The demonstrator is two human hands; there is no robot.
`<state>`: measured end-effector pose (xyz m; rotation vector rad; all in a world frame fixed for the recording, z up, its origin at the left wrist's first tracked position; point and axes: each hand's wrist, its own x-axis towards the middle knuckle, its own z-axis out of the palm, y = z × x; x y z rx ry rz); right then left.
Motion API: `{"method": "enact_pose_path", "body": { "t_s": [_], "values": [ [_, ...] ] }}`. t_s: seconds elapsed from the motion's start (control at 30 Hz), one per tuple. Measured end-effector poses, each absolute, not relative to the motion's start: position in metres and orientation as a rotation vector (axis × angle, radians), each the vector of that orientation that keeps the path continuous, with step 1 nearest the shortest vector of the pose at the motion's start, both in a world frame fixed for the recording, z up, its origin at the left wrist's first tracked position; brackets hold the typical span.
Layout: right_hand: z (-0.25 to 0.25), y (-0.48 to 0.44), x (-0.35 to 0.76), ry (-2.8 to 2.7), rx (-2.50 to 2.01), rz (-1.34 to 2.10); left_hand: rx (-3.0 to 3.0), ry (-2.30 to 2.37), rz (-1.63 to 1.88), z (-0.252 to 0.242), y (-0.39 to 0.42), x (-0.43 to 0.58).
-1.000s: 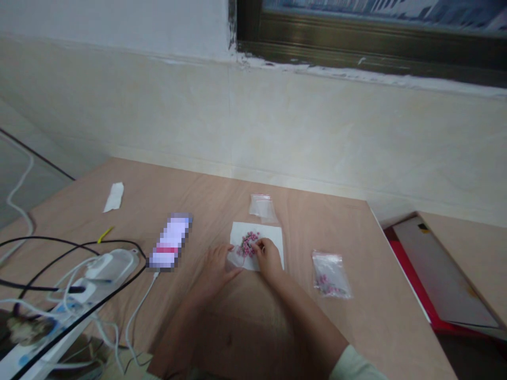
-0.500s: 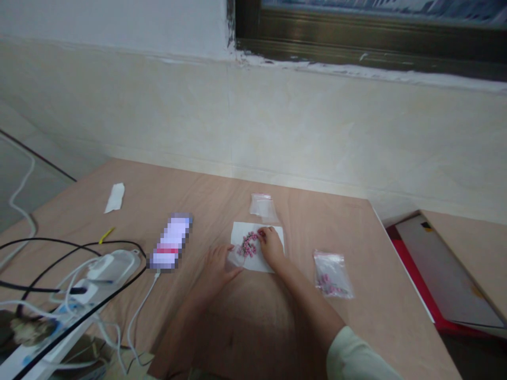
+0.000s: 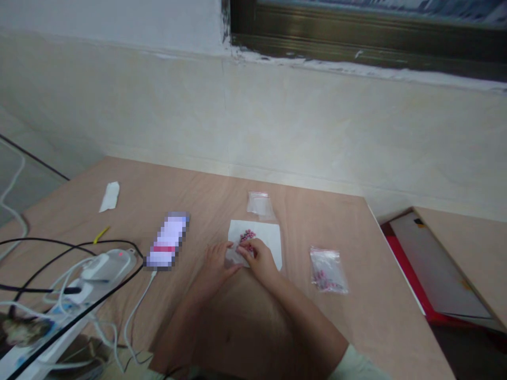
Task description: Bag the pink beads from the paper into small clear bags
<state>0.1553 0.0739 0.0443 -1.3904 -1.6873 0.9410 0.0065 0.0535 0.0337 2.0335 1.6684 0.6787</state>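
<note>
My left hand (image 3: 216, 261) and my right hand (image 3: 258, 258) meet at the near edge of a white paper sheet (image 3: 264, 237). A cluster of pink beads (image 3: 247, 236) lies on the sheet, partly hidden under my right hand. My left hand seems to pinch a small clear plastic bag (image 3: 234, 256), though much of it is hard to see. My right fingers curl down beside that bag, over the beads. Whether they hold anything cannot be seen. A zip bag with pink beads (image 3: 328, 272) lies to the right, and an empty-looking clear zip bag (image 3: 259, 205) lies beyond the sheet.
A pixelated phone (image 3: 168, 243) lies left of the sheet on the wooden table (image 3: 317, 232). Further left are a white power strip (image 3: 106, 266), tangled black and white cables (image 3: 47, 287), a tissue (image 3: 109, 196) and a small yellow item (image 3: 102, 235). The table's right edge drops away.
My right hand has moved left and toward me, closer to my left hand, and now covers more of the beads. The view has shifted slightly.
</note>
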Motion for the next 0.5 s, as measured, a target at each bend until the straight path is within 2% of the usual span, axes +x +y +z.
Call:
{"method": "enact_pose_path", "body": {
  "t_s": [0.17, 0.5],
  "values": [
    [0.028, 0.068, 0.164, -1.668, -1.667, 0.759, 1.997, 1.681, 0.668, 0.045, 0.050, 0.003],
    [0.021, 0.065, 0.166, -1.787, -1.686, 0.769, 1.976, 1.688, 0.666, 0.047, 0.046, 0.002]
  ]
}}
